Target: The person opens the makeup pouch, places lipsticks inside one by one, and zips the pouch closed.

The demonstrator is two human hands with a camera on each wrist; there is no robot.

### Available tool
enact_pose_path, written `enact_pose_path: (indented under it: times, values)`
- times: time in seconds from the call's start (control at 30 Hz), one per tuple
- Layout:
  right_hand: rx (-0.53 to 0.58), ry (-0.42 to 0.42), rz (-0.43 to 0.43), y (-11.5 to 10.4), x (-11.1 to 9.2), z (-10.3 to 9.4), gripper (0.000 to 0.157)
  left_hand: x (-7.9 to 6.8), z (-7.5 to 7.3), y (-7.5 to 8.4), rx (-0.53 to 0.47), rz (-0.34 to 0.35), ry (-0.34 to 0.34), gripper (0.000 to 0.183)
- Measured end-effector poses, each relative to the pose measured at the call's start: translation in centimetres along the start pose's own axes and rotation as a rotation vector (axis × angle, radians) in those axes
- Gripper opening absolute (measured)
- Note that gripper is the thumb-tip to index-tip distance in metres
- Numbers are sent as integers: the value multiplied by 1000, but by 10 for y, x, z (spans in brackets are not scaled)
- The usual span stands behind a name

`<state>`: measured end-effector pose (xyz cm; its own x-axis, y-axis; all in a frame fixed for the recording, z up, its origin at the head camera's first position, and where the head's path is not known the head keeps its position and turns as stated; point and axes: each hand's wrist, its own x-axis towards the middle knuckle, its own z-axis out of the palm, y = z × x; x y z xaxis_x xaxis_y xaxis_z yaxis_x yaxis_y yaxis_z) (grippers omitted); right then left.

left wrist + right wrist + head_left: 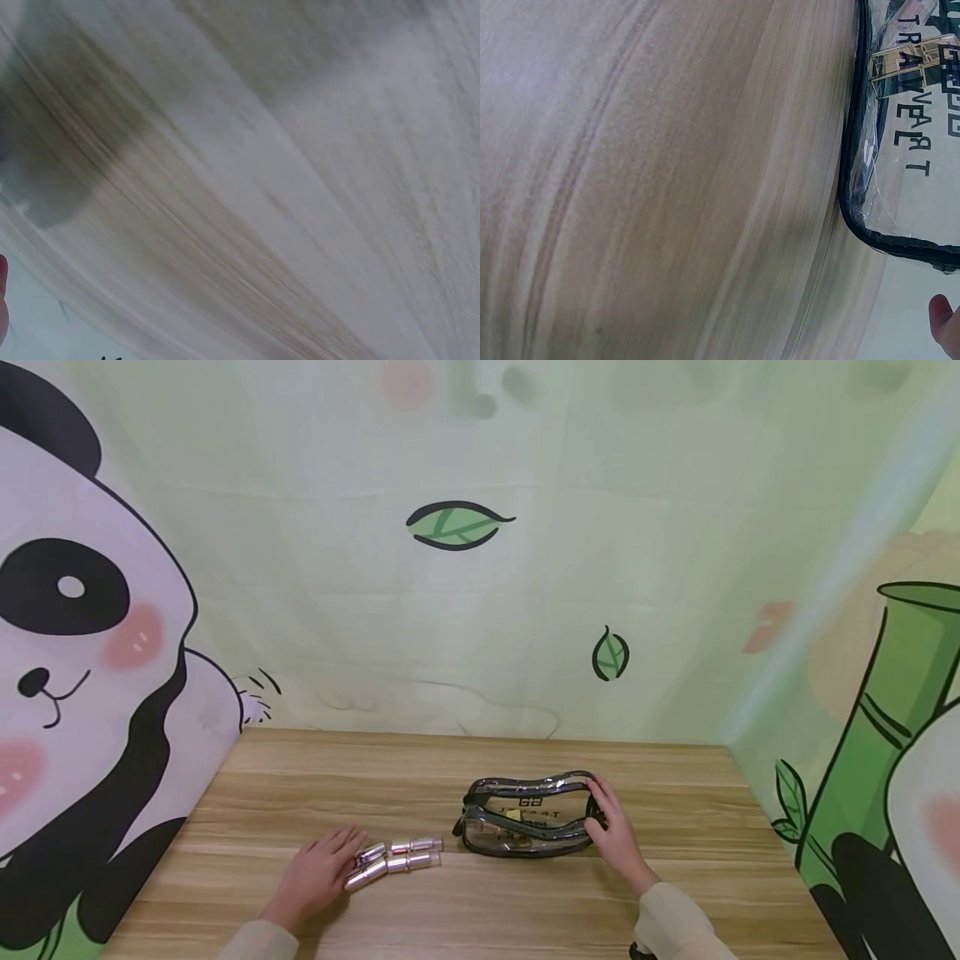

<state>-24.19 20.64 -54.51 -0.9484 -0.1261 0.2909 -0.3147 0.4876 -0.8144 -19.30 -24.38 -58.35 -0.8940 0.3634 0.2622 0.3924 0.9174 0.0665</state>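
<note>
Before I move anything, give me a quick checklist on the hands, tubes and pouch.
1. Right hand holding the pouch: ok, at its right end.
2. Pouch mouth open: ok, its dark edges stand apart.
3. Left hand at the tubes: ok, by their left ends.
4. Left hand's grip firm: cannot tell, contact hidden.
5. Tubes visible to the left wrist camera: not ok, out of frame.

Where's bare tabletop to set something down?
Free: table right of the right hand; behind the shiny tubes, left of the clear pouch; in front of the pouch. Crowded: mid-table, left hand at the tubes, pouch close to their right, right hand at its right end.
</note>
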Motion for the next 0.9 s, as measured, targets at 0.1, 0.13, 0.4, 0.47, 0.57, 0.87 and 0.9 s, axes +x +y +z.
enact_pose_path:
  times: [0.1,0.13,0.4,0.47,0.57,0.87,0.9]
  values:
    - [-2,-1,5,0,0,0,61,-2,-1,0,16,14,-13,43]
    - [-1,-2,7,0,0,0,61,-2,0,-1,21,17,-17,44]
    - [18,5,7,-1,0,-1,61,-7,2,-4,36,48,47,38]
    - [18,3,8,-2,0,-1,61,-8,3,-5,44,52,56,37]
    - [10,2,8,-2,0,-1,61,-10,4,-7,51,52,65,37]
    - [5,10,1,-2,0,-1,61,-12,5,-8,10,70,125,40]
    - [7,9,5,-2,0,-1,61,-12,6,-8,8,69,127,40]
